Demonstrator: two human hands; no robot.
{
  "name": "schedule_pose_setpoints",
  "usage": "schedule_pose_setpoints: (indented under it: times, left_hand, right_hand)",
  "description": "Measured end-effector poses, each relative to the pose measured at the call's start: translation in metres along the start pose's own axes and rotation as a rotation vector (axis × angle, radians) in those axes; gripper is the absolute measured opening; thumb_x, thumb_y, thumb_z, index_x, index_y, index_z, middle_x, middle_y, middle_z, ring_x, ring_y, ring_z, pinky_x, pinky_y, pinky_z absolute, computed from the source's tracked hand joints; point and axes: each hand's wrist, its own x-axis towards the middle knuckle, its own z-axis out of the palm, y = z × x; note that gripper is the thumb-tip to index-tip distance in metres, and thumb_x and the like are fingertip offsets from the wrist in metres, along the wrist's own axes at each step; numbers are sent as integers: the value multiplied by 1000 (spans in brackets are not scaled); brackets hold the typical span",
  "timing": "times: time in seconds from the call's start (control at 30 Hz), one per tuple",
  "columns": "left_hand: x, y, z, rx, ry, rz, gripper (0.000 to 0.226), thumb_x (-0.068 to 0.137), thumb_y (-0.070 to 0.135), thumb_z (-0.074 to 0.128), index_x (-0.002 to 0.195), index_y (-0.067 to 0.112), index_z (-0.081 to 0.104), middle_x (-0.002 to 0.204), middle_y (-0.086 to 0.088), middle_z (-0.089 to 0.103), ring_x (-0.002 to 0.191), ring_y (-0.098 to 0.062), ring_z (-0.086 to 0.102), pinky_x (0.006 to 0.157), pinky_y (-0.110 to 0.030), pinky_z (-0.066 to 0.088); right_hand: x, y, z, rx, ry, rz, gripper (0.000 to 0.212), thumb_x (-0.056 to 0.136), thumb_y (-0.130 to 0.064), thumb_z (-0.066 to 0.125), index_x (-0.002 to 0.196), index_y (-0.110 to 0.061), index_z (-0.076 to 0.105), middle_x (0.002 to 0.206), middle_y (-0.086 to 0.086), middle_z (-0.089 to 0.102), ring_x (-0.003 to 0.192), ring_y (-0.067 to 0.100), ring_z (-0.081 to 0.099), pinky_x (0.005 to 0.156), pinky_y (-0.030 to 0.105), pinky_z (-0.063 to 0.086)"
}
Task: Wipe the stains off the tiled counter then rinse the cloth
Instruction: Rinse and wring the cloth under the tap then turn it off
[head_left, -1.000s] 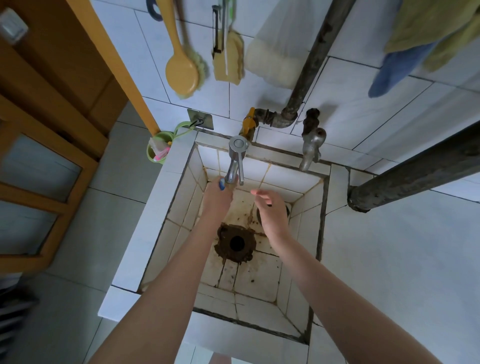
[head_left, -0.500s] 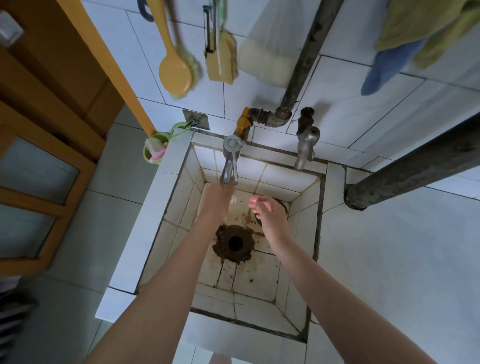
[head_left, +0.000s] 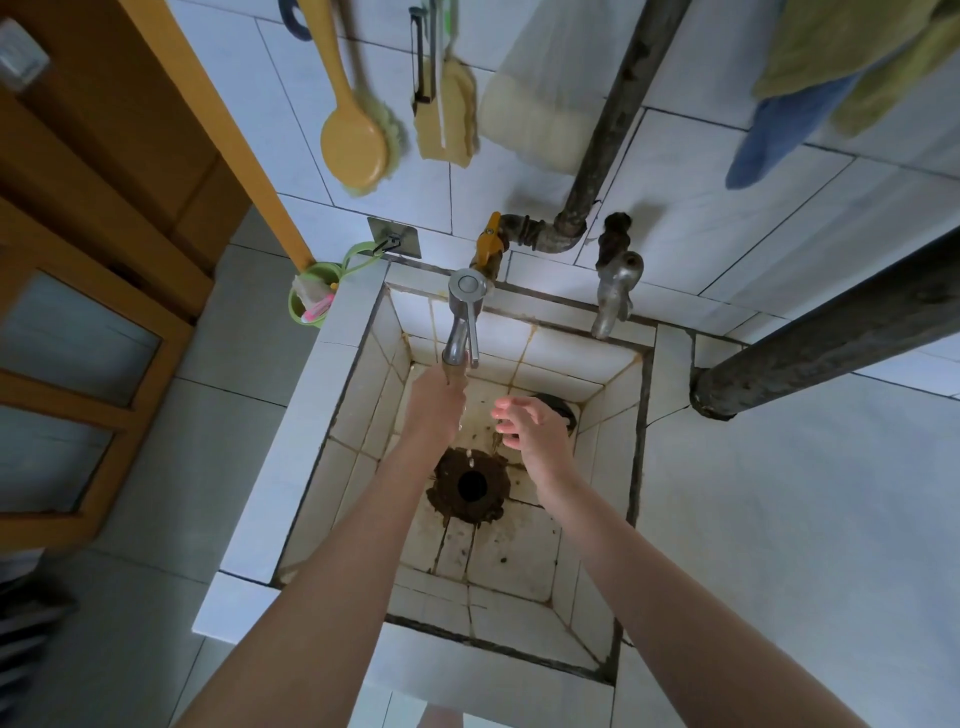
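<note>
Left hand (head_left: 434, 410) is under the running faucet (head_left: 461, 322); right hand (head_left: 537, 434), fingers (head_left: 511, 404) loosely spread, is just right of it, within the tiled sink (head_left: 363, 395).

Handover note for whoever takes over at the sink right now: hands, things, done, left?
Left hand is under the running tap, fingers hidden.
Right hand is open beside it, holding nothing.
No cloth shows in either hand; a blue cloth and a green cloth hang on the wall.
Counter right of the sink shows no stains.
Left: confirm the cloth's rinse, shut the tap.
</note>
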Motion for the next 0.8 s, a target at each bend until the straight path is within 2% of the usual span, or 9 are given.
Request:
schedule_pose_setpoints:
  times: [0.07,0.13,0.2,0.37,0.47,0.57,0.67,0.73,0.8]
  left_hand:
    - [-2,-1,1,-165,-79,-66,36,97,41,39,78,13,52,70,-1,50,61,-12,48,55,-19,38]
    - [-3,-7,1,-217,-150,-100,40,96,44,39,110,9,54,98,-6,61,86,-15,59,69,-22,44]
    - [-4,-10,-1,-349,-162,-152,42,97,42,39,124,13,50,115,-9,61,99,-19,60,75,-28,48]
    - [-11,-20,-12,-584,-125,-212,45,100,31,36,133,1,45,116,-31,53,100,-36,59,68,-25,51]
    - [-14,-20,-21,-612,-74,-134,32,99,20,40,127,8,51,118,-15,60,103,-24,60,81,-29,52]
    - [-19,-21,-27,-601,8,-57,28,92,-2,47,109,14,63,100,-2,68,90,-11,66,92,-30,51]
    - [-23,-27,-28,-516,75,-13,33,85,-9,54,110,10,65,99,-4,69,93,-13,65,84,-23,52]
    - [-23,-33,-30,-469,157,-53,31,88,-4,51,112,8,65,102,-3,68,94,-14,63,79,-21,51]
    - [-22,-42,-34,-452,209,-117,27,91,0,49,111,8,64,100,-3,68,90,-14,63,71,-21,50]
  right_hand:
    - [-1,-7,6,71,-80,23,25,95,-25,49,112,-10,59,107,2,65,95,16,64,90,34,51]
    - [-1,-16,15,183,-183,77,31,95,-33,49,117,-11,55,109,0,63,98,15,62,94,38,50]
    - [2,-23,24,240,-252,122,32,93,-34,53,119,-14,52,116,2,60,107,19,58,95,37,48]
    - [5,-32,35,89,-199,20,17,87,-14,63,103,-8,63,103,8,66,95,21,64,70,23,55]
    - [11,-38,40,93,-169,25,8,89,-18,62,95,-15,58,96,5,64,90,22,64,78,33,56]
    - [20,-44,48,199,-197,167,32,93,-25,54,115,-2,54,109,18,62,101,33,63,85,43,54]
    - [19,-46,49,171,-276,184,41,87,-22,65,116,5,53,102,18,62,94,32,64,81,38,55]
    - [20,-47,50,172,-240,182,29,90,-16,60,111,2,53,98,14,61,83,25,64,70,33,56]
    - [23,-51,53,212,-238,197,11,97,-11,47,95,-2,53,85,14,56,69,24,58,73,46,57]
